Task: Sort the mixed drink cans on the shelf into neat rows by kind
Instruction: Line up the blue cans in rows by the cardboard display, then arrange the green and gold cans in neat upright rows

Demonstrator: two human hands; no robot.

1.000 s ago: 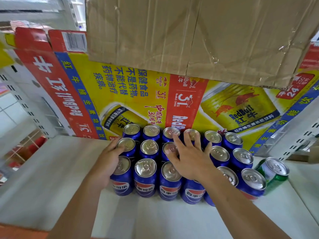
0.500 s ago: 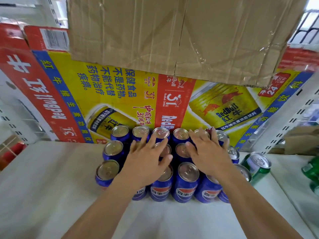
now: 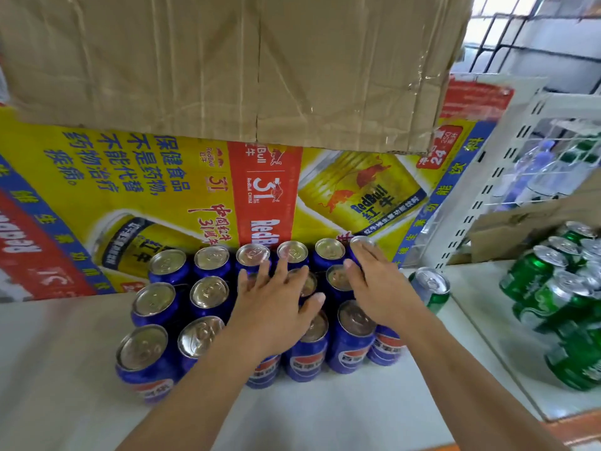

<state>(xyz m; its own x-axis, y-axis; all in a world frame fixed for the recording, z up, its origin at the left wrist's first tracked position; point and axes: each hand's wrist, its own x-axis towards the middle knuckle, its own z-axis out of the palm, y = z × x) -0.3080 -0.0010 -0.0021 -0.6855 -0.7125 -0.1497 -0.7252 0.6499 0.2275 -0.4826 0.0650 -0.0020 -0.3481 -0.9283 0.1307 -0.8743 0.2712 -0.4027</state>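
HANDS: you are pressing your left hand (image 3: 273, 307) and right hand (image 3: 380, 288) flat, side by side, fingers spread, gripping nothing | UNDER THEM: blue Pepsi cans (image 3: 143, 353) standing in rows on the shelf (image 3: 48, 353) | RIGHT OF RIGHT HAND: green can (image 3: 431, 288) | BEYOND FINGERTIPS: "RedBull" carton (image 3: 162, 190) | SINCE 0.5 s: hands staying put, more green cans (image 3: 536, 278) showing far right

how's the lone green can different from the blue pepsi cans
The green can is green-bodied; the blue Pepsi cans are blue with a red-and-white logo. The green can stands alone; the blue Pepsi cans are packed in rows. The left hand and right hand rest on blue Pepsi cans, not the green can. Shared: upright, silver tops.
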